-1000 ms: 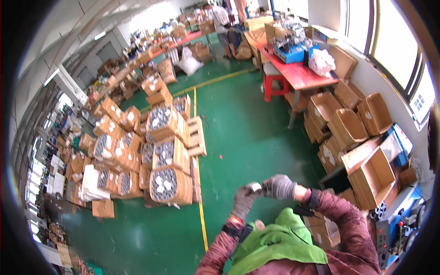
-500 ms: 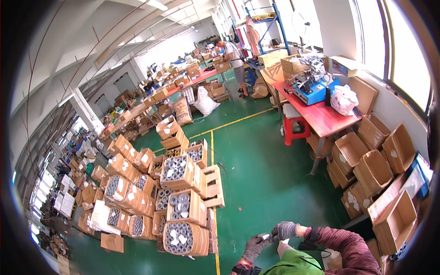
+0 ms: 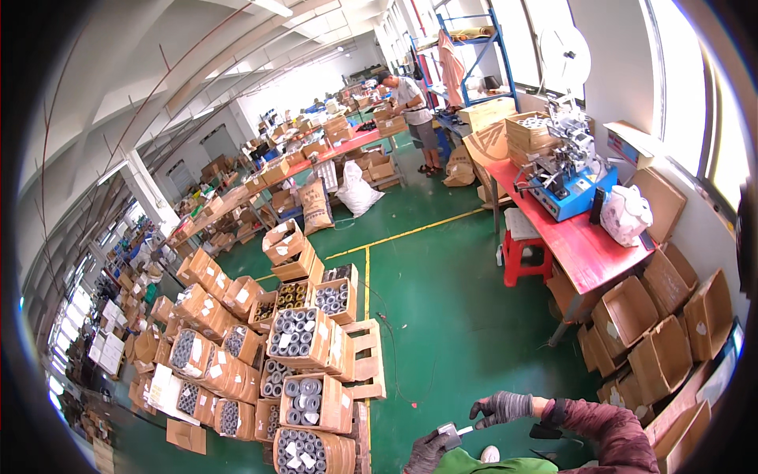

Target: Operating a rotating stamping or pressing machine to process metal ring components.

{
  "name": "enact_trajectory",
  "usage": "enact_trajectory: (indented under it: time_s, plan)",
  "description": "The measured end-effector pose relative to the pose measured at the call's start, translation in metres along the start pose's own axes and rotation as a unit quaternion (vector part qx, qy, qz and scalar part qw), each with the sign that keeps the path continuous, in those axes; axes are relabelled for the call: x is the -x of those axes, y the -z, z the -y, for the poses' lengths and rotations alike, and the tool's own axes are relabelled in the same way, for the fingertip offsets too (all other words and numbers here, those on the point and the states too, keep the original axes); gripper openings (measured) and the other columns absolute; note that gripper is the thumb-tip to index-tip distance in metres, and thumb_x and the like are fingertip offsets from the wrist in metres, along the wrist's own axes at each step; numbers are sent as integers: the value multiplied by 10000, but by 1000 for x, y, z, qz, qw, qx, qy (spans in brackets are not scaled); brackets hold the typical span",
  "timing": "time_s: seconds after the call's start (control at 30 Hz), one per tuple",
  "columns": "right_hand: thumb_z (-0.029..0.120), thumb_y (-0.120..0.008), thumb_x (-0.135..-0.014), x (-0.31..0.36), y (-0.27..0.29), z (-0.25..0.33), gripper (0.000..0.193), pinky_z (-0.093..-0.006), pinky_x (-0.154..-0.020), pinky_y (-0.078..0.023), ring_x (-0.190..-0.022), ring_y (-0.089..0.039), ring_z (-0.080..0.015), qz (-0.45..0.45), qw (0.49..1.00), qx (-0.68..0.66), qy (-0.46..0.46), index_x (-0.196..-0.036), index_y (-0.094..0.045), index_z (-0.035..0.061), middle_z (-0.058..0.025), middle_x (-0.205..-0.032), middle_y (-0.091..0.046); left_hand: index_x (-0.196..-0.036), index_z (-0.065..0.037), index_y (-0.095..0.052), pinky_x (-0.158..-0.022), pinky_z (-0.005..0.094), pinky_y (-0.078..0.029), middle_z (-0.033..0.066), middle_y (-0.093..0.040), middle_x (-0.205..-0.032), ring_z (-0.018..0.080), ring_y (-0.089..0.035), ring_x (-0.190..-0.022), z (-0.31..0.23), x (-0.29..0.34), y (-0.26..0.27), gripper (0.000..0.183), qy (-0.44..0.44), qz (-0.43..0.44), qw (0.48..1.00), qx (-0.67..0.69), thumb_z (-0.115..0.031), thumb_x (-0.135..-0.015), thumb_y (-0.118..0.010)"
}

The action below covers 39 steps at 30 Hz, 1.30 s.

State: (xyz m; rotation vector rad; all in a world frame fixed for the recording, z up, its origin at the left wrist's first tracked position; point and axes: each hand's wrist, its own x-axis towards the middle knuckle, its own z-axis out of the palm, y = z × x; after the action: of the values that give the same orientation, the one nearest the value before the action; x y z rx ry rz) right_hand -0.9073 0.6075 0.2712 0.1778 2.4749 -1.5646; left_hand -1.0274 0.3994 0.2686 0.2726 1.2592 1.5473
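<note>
My left hand [image 3: 427, 453], in a dark grey knit glove, is closed round a small silver-grey block-like thing [image 3: 448, 432]. A short white strip sticks out of its right side, and I cannot make out its exact kind. My right hand [image 3: 505, 408], gloved in grey, hovers just beyond and to the right of it, apart from it. Its fingers are spread and slightly bent, with nothing visible in them. Both hands are held in front of my green garment [image 3: 493, 464].
Cartons of grey ring-shaped parts [image 3: 302, 452] stand stacked on pallets to the left. To the right is a red-topped table [image 3: 553, 229] with a blue machine [image 3: 572, 193]; a red stool [image 3: 527, 257] and open cardboard boxes [image 3: 662, 357] are beside it. A person [image 3: 412, 103] stands farther back.
My right hand has come away from the small grey thing and its fingers have opened. The white strip now shows. The whole view has shifted slightly.
</note>
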Motion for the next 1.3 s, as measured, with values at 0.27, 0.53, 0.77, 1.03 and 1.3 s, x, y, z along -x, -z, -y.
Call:
enact_trajectory:
  time_s: [0.27,0.53,0.77,1.03,1.3]
  plan:
    - [352,-650,-749,-120,96,-38,459,-338,-555,-416,-586,-535,-200,-46,997,50,-38,-1072,-482,72,-80,-616,-525,-951,-49,-577,-721,269,-453,17,-568,-850,126,-545,-787,-49,-165,20,210,-12,50,999,5,-180,-787,-584]
    - [232,-655,-737,-250,228,-59,442,-317,-738,-460,-808,-586,-225,-118,991,54,42,-1102,-479,57,-116,-876,-601,-943,-10,-490,-730,253,-433,42,-547,-865,104,-509,-789,-161,-350,50,348,-118,162,959,-202,-251,-767,-669]
    - [216,-640,-725,-343,298,-102,365,-344,-760,-458,-851,-580,-283,-229,973,-3,31,-1033,-538,48,-128,-926,-598,-929,-20,-465,-683,240,-445,31,-527,-839,97,-504,-755,-225,-477,61,360,-129,145,957,-214,-266,-766,-670]
    - [160,-640,-712,-473,446,-176,361,-326,-733,-466,-788,-588,-268,-220,974,17,53,-1047,-545,66,-127,-889,-607,-994,-52,-571,-718,267,-454,35,-582,-907,124,-547,-795,-304,-636,52,245,-30,53,987,-149,-232,-828,-562]
    - [231,-626,-695,-625,660,-165,381,-384,-667,-463,-763,-574,-324,-193,975,101,42,-1042,-538,104,-149,-862,-592,-1011,-35,-569,-661,239,-457,27,-587,-913,128,-557,-745,-425,-836,57,277,0,-36,996,-77,-263,-862,-517]
